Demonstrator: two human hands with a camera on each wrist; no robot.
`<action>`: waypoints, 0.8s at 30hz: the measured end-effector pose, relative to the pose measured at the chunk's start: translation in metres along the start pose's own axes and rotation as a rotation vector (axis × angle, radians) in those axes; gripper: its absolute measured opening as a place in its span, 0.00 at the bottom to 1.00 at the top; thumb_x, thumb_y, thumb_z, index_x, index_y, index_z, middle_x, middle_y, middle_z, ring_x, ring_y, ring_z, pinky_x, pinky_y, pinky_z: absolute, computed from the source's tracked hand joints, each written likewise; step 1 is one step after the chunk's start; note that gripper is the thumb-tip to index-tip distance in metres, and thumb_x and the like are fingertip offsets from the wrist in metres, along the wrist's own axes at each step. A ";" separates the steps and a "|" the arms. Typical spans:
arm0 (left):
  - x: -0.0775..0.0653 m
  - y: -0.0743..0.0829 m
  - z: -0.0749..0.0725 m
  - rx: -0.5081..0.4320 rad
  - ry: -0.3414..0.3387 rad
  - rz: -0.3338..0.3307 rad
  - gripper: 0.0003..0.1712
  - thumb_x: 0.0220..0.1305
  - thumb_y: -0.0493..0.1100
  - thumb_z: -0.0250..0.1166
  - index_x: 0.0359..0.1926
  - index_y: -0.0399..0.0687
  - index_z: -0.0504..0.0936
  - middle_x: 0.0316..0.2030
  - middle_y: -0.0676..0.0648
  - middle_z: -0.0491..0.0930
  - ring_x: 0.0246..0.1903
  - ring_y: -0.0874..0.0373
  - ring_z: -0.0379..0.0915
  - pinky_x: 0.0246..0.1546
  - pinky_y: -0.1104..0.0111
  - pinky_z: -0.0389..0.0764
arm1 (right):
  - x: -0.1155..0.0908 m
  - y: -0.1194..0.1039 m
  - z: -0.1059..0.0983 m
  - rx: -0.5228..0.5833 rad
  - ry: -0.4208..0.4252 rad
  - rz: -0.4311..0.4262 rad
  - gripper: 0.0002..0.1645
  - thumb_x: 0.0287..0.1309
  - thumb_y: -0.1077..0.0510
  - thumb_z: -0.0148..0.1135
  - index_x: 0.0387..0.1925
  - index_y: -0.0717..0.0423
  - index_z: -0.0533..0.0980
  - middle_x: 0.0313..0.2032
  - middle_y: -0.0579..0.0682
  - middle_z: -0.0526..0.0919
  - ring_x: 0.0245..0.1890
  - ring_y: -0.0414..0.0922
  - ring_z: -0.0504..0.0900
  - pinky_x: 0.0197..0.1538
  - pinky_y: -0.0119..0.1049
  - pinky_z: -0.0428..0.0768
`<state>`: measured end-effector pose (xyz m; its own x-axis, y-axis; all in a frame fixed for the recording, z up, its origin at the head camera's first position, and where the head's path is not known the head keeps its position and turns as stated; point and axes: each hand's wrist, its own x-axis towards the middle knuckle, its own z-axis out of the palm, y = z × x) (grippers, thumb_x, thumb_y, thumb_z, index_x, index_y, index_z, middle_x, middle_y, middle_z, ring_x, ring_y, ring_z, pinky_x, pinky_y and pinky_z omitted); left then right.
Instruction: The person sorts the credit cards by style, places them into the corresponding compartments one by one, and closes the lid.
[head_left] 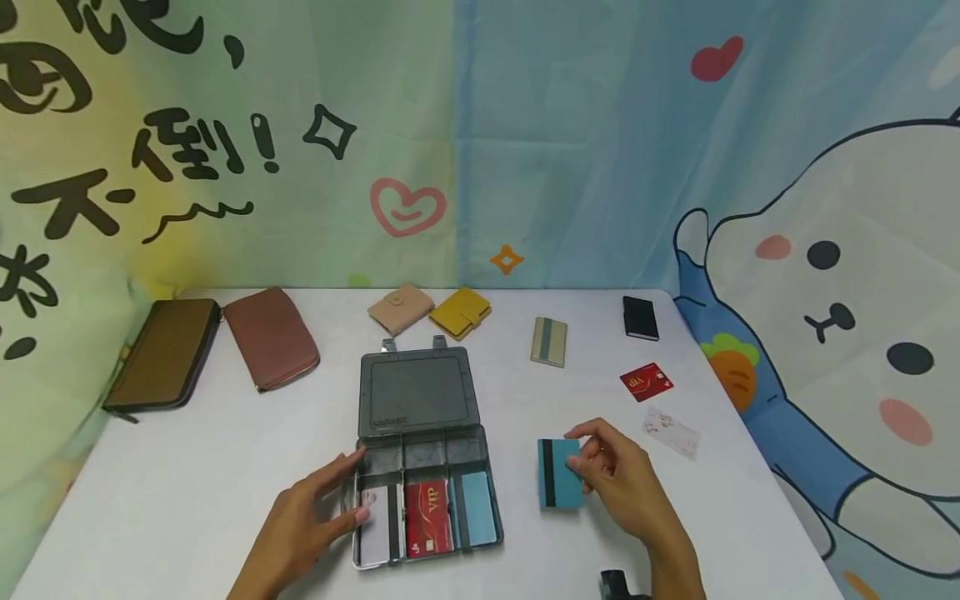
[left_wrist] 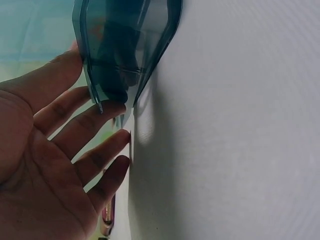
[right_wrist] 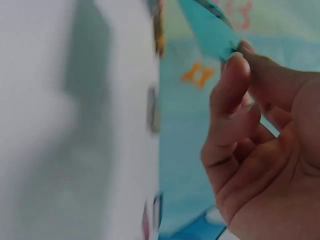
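Note:
My right hand [head_left: 617, 475] pinches a blue card [head_left: 562, 492] with a dark stripe at its right edge, above the white table. In the right wrist view, thumb and fingertip grip the card's corner [right_wrist: 215, 37]. A grey translucent case [head_left: 420, 350] lies with its lid folded back. Its front compartments hold a white striped card [head_left: 375, 529], a red VIP card [head_left: 429, 517] and a blue striped card [head_left: 478, 508]. My left hand [head_left: 303, 508] touches the case's left side with fingers extended, thumb tip over the rim. The left wrist view shows the fingers along the case [left_wrist: 115, 50].
At the back lie a brown zip case [head_left: 168, 354], a reddish-brown wallet [head_left: 273, 337], a pink wallet [head_left: 401, 308] and a yellow wallet [head_left: 461, 312]. Rightward are a beige holder [head_left: 549, 342], a black holder [head_left: 641, 317], a red card [head_left: 647, 382] and a pale card [head_left: 671, 432].

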<state>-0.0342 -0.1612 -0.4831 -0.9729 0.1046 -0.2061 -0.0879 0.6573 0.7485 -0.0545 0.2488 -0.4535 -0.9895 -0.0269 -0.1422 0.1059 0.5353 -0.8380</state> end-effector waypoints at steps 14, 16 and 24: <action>-0.001 0.001 0.000 0.011 -0.010 -0.010 0.46 0.53 0.53 0.77 0.72 0.72 0.66 0.70 0.46 0.70 0.66 0.40 0.70 0.68 0.38 0.63 | 0.004 -0.046 0.088 -0.333 -0.056 -0.319 0.15 0.52 0.51 0.76 0.42 0.40 0.83 0.24 0.32 0.75 0.22 0.33 0.71 0.26 0.27 0.71; 0.000 0.002 0.001 0.016 -0.012 -0.010 0.46 0.53 0.53 0.76 0.72 0.71 0.66 0.69 0.46 0.70 0.66 0.40 0.70 0.68 0.38 0.64 | 0.005 -0.046 0.093 -0.429 -0.042 -0.347 0.15 0.48 0.49 0.79 0.39 0.41 0.85 0.26 0.32 0.73 0.25 0.33 0.71 0.27 0.26 0.70; -0.001 0.000 0.000 0.015 0.000 0.013 0.46 0.53 0.52 0.77 0.72 0.70 0.67 0.69 0.46 0.70 0.65 0.40 0.71 0.68 0.39 0.65 | 0.012 -0.042 0.088 -0.521 -0.158 -0.314 0.17 0.47 0.45 0.79 0.40 0.41 0.87 0.32 0.40 0.71 0.32 0.37 0.67 0.30 0.27 0.67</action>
<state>-0.0332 -0.1608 -0.4827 -0.9739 0.1133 -0.1968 -0.0722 0.6672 0.7414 -0.0623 0.1516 -0.4668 -0.9349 -0.3526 -0.0401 -0.2887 0.8215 -0.4917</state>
